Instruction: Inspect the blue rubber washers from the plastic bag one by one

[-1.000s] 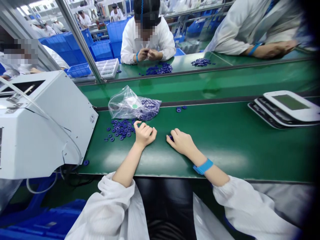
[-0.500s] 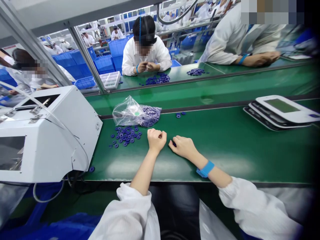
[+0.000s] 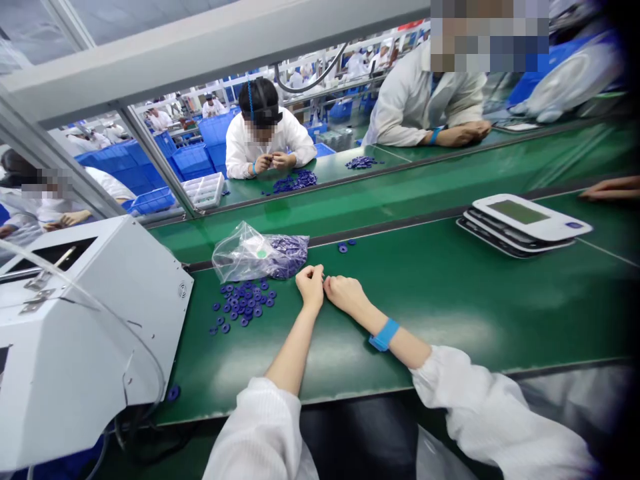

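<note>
My left hand (image 3: 311, 288) is closed above the green work surface (image 3: 400, 313), fingertips pinched together. Close against it, my right hand (image 3: 346, 293) is curled, a blue band round its wrist. Whatever lies between the fingers is hidden or too small to make out. Left of my hands, several purple rings (image 3: 245, 303) with centre holes are spread in a loose pile. Behind that pile a clear plastic bag (image 3: 287, 257) holds many more small purple pieces. A few purple rings (image 3: 343, 247) lie apart, beyond my hands.
A white machine (image 3: 140, 300) with cables stands at the left. Stacked white devices with a grey-green screen (image 3: 525, 220) sit at the right. Across a raised divider, a co-worker (image 3: 267, 143) handles small parts beside a purple heap (image 3: 295, 181). Another person's hand (image 3: 613, 189) reaches in at far right.
My hands have come together until their fingers nearly touch. The camera view has shifted, and another person's hand has appeared at the right edge.
</note>
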A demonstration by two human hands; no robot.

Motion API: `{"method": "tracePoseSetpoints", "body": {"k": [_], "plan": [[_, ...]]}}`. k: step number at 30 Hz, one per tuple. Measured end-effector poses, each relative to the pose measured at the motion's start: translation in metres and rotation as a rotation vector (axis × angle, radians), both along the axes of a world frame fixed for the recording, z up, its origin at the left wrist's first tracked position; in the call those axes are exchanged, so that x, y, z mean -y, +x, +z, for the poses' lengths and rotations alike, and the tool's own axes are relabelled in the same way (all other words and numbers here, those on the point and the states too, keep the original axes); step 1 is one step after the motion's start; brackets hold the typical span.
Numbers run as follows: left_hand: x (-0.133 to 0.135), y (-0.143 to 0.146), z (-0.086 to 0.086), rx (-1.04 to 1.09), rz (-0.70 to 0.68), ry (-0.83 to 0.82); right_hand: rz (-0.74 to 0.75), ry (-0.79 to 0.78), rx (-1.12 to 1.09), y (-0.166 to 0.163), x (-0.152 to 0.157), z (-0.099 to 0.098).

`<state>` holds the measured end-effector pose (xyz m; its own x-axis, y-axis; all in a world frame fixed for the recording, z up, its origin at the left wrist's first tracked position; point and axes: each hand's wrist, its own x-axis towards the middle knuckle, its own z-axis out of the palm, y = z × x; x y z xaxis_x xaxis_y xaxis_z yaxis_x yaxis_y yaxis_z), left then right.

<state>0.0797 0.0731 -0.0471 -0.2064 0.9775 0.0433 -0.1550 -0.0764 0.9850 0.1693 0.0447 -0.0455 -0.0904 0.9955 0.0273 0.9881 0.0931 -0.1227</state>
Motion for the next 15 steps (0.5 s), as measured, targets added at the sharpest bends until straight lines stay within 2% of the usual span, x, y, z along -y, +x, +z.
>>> {"method": "tracePoseSetpoints", "body": {"k": [4,8,11,15], "plan": [[-0.01,-0.011,0.007,0.364,-0.11,-0.157,-0.07,0.054,-0.106,0.001,-0.019,0.007],[-0.015,-0.025,0.015,0.667,-0.238,-0.299,-0.079,0.121,-0.22,-0.005,-0.038,0.017],[-0.014,-0.027,0.018,0.792,-0.369,-0.374,-0.054,0.205,-0.278,-0.021,-0.043,0.018],[-0.014,-0.019,0.018,0.835,-0.539,-0.456,0.007,0.332,-0.312,-0.038,-0.038,0.012]]}}
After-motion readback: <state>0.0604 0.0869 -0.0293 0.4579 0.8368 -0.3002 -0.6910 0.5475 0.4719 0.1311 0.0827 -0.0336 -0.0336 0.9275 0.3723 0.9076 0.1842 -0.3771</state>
